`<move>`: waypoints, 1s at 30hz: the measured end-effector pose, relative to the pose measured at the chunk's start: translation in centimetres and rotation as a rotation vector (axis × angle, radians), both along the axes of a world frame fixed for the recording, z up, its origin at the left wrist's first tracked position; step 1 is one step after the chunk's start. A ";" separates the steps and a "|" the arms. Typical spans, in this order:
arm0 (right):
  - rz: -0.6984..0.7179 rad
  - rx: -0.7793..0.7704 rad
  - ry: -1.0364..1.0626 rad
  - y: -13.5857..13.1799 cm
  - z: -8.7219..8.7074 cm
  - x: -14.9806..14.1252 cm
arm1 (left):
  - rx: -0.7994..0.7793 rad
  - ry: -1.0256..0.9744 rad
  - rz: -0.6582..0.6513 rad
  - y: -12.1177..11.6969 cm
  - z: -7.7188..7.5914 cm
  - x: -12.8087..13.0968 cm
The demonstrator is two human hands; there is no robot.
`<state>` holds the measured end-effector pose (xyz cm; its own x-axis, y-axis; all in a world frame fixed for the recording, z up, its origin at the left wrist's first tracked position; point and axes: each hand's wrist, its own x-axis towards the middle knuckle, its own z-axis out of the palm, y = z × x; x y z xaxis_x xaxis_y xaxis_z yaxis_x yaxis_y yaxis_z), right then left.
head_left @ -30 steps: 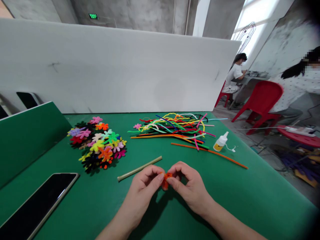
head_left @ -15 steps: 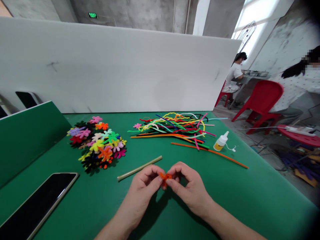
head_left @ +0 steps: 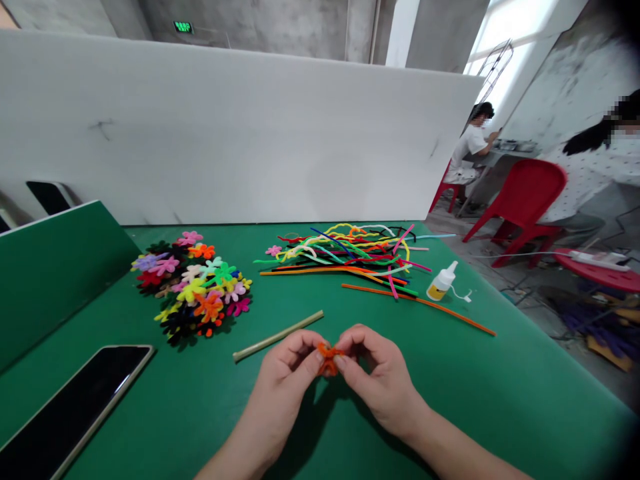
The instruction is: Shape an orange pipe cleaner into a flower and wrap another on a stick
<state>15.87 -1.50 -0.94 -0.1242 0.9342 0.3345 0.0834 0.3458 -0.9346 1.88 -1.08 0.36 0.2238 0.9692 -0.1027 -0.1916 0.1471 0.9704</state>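
Between my two hands is a small orange pipe-cleaner flower (head_left: 329, 361), held just above the green table. My left hand (head_left: 293, 373) pinches its left side between thumb and fingers. On the opposite side my right hand (head_left: 377, 373) grips a petal the same way. The fingertips hide part of the flower. Just beyond my left hand a thin greenish stick (head_left: 280, 337) lies at a slant. An orange pipe cleaner (head_left: 450, 313) stretches across the table past my right hand.
A heap of colourful pipe-cleaner flowers (head_left: 197, 290) lies to the left, above a phone (head_left: 75, 413). Loose pipe cleaners (head_left: 345, 252) are piled at the back, near a small glue bottle (head_left: 442, 283). A white board (head_left: 225, 133) closes off the far edge. Two people sit off to the right.
The orange flower has turned and its petals have shifted between my fingertips. Both hands keep their pinch and stay nearly in place.
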 end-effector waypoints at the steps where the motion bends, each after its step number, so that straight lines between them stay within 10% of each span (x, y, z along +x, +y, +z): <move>1: -0.001 0.004 0.000 0.0 0.0 0.0 | -0.030 -0.041 0.003 0.0 0.0 0.1; 21: -0.118 0.069 -0.068 -0.1 -0.5 -0.3 | 0.059 -0.007 0.100 -0.3 0.2 0.9; 30: -0.127 0.075 -0.071 -0.3 -0.6 -0.5 | 0.446 0.322 0.213 0.4 -1.1 0.1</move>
